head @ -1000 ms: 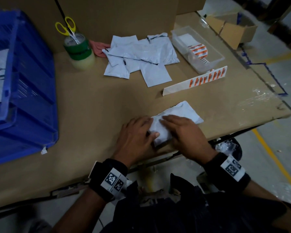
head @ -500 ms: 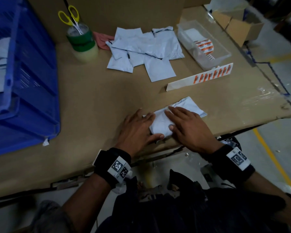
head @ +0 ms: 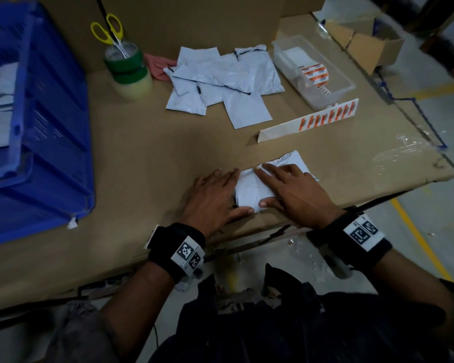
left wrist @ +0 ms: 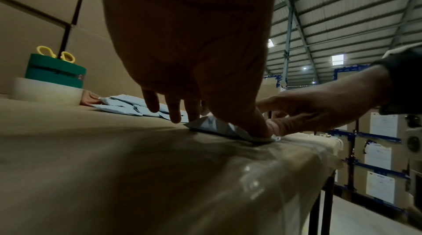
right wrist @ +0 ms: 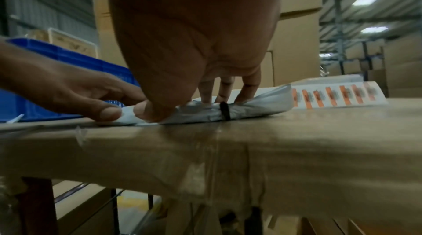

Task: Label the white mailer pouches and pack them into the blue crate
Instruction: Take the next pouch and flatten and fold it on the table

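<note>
One white mailer pouch lies at the table's near edge, pressed flat under both hands: left hand with straight fingers on its left end, right hand spread over its right part. More pouches lie far off; the label strip sits just beyond. The blue crate stands well left. Uneven pressing could crease the pouch or nudge it off the edge.

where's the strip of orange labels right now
In the head view the label strip lies on the table's right half, just beyond the pouch under both hands, beside the clear tray.
</note>
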Motion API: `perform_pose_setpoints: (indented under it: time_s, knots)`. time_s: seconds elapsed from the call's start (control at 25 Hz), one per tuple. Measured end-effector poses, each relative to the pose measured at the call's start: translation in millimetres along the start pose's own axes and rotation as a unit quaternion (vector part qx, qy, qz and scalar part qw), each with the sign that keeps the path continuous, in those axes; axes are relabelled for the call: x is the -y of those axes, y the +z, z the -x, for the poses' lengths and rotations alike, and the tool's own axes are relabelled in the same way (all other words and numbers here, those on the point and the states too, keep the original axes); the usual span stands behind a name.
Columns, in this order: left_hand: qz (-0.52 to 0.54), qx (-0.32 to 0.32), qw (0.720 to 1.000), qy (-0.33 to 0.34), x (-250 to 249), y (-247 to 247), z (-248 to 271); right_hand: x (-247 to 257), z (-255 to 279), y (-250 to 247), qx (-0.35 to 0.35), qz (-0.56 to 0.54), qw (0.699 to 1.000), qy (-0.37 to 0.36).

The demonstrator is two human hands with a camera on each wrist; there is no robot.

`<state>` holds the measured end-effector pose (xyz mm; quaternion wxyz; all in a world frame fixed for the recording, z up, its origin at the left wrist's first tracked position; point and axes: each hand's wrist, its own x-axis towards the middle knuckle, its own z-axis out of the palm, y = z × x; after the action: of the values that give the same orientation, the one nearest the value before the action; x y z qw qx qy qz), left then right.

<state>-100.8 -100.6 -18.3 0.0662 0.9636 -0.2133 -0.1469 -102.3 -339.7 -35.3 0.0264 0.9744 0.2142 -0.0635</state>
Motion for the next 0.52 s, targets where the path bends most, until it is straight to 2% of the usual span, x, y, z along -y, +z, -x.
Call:
perform_pose_setpoints:
  time_s: [0.12,0.2,0.28,0.36,0.52]
  knots:
    - [-0.013,0.009,1.0,0.006,1,-5,-6,-2,-7,-7,0.028,0.005,1.0,0.0]
    - [-0.032,-0.003,0.999,0.033,-2,-7,-7,2,-8,-12,0.041,0.002,0.999,0.014]
    - [-0.048,-0.011,0.997,0.057,-8,-5,-7,14,-1,-12,0.018,-0.005,1.0,0.014]
    - [-0.039,-0.008,0.998,0.046,-8,1,-6,29,8,0,-0.032,-0.017,0.999,-0.014]
    - [-0.026,0.027,0.999,0.033,0,5,-9,37,17,20,-0.051,-0.083,0.995,0.007]
